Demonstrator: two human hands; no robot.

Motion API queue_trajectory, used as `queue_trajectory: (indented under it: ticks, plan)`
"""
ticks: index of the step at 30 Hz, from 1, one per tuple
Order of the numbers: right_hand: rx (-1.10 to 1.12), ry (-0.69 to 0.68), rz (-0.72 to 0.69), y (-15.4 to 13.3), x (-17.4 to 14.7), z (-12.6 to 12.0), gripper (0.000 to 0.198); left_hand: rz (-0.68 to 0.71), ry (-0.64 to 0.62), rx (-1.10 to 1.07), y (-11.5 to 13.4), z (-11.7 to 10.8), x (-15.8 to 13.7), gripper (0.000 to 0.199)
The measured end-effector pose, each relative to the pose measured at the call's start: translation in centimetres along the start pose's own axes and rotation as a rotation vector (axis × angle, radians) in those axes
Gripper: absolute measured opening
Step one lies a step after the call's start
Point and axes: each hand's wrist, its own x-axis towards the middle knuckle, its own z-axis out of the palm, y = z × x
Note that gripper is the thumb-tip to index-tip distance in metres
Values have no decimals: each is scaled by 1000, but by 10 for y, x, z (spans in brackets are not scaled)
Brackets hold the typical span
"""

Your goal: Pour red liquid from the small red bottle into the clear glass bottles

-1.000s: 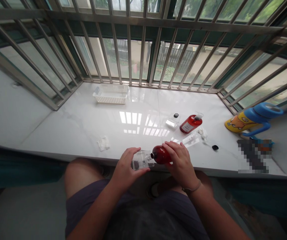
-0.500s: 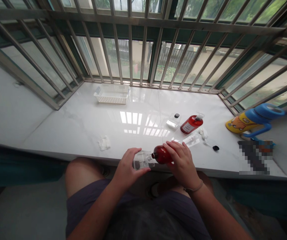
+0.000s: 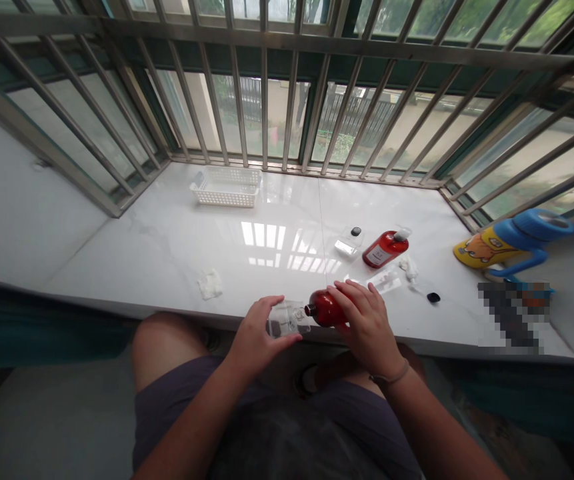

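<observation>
My left hand (image 3: 257, 337) is closed around a small clear bottle (image 3: 285, 320), its neck pointing right. From the other side, my right hand (image 3: 367, 323) grips a dark red bottle (image 3: 325, 308) that is tipped over with its open mouth toward the clear bottle's neck. The two mouths are very close; whether they touch I cannot tell. Both bottles are held at the counter's front edge. Beyond my right hand stands another red bottle (image 3: 385, 249) with a pale label and a clear pump top. A small clear bottle with a black cap (image 3: 355, 231) is to its left.
A white perforated basket (image 3: 227, 190) sits at the back of the white counter (image 3: 167, 247). A crumpled tissue (image 3: 210, 284) lies left of my hands. On the right are a black cap (image 3: 433, 297), a white pump piece (image 3: 409, 269) and a blue-yellow flask (image 3: 511, 240). Metal bars (image 3: 264, 107) line the window.
Both hands hold the two bottles in nearly the same pose. The view has shifted very slightly, and the red bottle's mouth stays at the clear bottle's neck.
</observation>
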Motion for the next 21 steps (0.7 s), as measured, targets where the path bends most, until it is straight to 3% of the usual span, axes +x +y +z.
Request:
queue_trajectory:
  ticks: [8, 21]
  plan:
    - [-25, -9, -8, 0, 2, -3, 67, -1, 5, -7, -1, 2, 0, 70]
    - [-38, -18, -19, 1, 2, -2, 58, -23, -6, -17, -2, 6, 0, 72]
